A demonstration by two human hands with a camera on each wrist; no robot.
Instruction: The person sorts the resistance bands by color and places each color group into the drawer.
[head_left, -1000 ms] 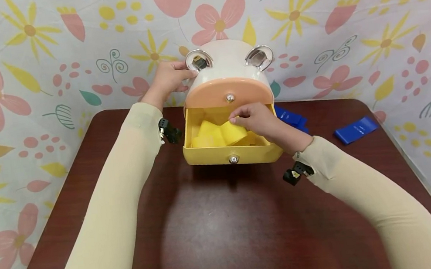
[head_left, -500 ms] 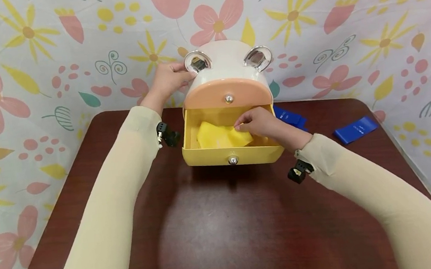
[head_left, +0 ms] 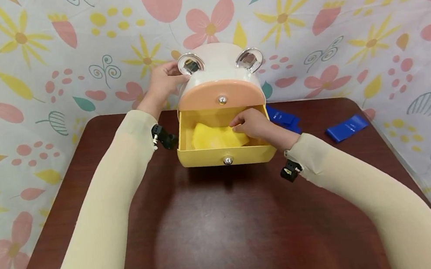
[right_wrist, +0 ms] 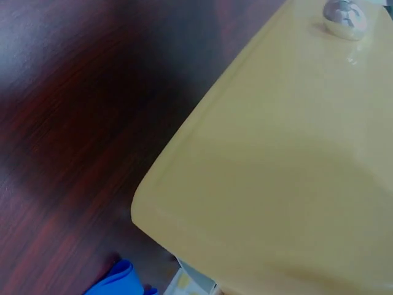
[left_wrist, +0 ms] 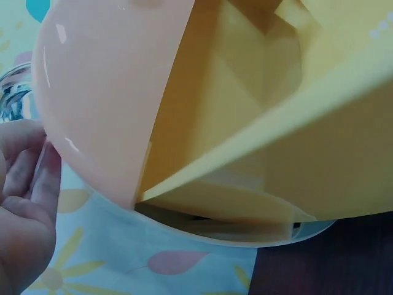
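Observation:
A white animal-shaped drawer box [head_left: 218,66] with a peach upper drawer front [head_left: 220,94] stands at the table's far edge. Its yellow lower drawer [head_left: 206,158] is pulled out, and a folded yellow band [head_left: 215,136] lies inside. My right hand [head_left: 251,123] reaches into the drawer, its fingers pinching the band's upper right edge. My left hand [head_left: 163,84] grips the box's left side beside the shiny left ear [head_left: 189,63]. The left wrist view shows my left-hand fingers [left_wrist: 24,203] against the peach front [left_wrist: 104,92]. In the right wrist view only the yellow drawer front [right_wrist: 288,166] and its knob [right_wrist: 344,15] appear.
Two blue bands lie on the dark wooden table [head_left: 218,235]: one [head_left: 285,117] just right of the box, another [head_left: 347,128] near the right edge. A flowered cloth backdrop [head_left: 34,61] surrounds the table on three sides.
The yellow band, raised in loops a second ago, has been pressed down flatter into the drawer by my right hand. My left hand has stayed on the box.

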